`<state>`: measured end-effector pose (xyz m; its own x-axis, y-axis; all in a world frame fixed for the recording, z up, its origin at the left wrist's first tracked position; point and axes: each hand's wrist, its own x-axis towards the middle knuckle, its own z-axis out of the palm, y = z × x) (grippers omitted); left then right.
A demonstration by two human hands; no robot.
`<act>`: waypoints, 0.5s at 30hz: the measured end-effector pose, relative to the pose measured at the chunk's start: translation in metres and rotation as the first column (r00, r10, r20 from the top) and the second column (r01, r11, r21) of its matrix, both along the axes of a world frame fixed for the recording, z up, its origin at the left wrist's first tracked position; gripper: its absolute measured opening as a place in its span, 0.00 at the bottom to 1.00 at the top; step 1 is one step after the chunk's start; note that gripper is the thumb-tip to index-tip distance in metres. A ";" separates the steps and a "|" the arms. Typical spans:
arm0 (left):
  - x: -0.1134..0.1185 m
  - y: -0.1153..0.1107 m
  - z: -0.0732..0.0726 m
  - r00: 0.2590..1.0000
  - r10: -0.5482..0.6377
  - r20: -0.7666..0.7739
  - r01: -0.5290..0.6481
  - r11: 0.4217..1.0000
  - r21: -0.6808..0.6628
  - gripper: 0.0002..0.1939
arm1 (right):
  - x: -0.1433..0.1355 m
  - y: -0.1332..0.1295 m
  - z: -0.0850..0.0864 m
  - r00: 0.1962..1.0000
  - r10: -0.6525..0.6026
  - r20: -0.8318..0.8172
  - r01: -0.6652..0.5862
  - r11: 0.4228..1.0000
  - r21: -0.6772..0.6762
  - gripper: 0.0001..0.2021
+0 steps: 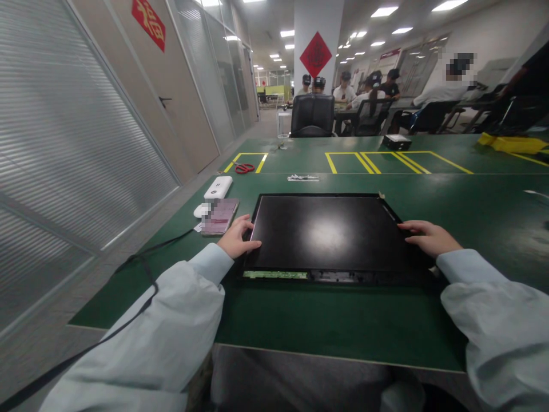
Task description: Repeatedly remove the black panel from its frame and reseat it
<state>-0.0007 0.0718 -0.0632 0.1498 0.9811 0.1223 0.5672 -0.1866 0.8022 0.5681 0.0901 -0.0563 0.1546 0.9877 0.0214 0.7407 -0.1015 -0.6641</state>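
Note:
A black LCD display panel (330, 234) lies screen up on the green table in front of me, a bright glare on its middle. Along its near edge a strip of green circuit board (274, 275) shows at the left. My left hand (237, 237) grips the panel's left edge, thumb on the top face and fingers around the side. At the opposite edge, my right hand (429, 237) holds the panel's side with thumb and fingers. The fingertips under the rim are hidden on both sides.
Left of the panel lie a phone (220, 217) and a white device (218, 187). Farther back are red-handled scissors (244, 168), small pieces on a strip (303, 178), and a black box (397, 142). A black strap (146, 274) crosses my left sleeve. Several people sit beyond a black chair (313, 114).

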 end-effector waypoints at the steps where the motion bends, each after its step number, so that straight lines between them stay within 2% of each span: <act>1: 0.000 0.000 0.000 1.000 -0.001 -0.022 0.001 1.000 0.007 0.28 | -0.001 0.000 0.000 1.000 -0.009 -0.009 0.009 1.000 -0.002 0.16; 9: 0.000 -0.003 0.003 0.989 -0.025 -0.145 0.033 0.998 0.053 0.26 | -0.004 -0.003 0.004 0.999 -0.051 -0.011 0.051 0.999 -0.009 0.17; 15: 0.001 -0.003 0.004 0.987 -0.021 -0.160 0.032 0.998 0.062 0.25 | -0.004 -0.004 0.004 0.999 -0.037 -0.006 0.037 0.999 0.001 0.15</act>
<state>-0.0001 0.0684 -0.0597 0.1982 0.9675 0.1571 0.6810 -0.2512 0.6878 0.5637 0.0864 -0.0527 0.1909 0.9814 0.0219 0.7326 -0.1276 -0.6686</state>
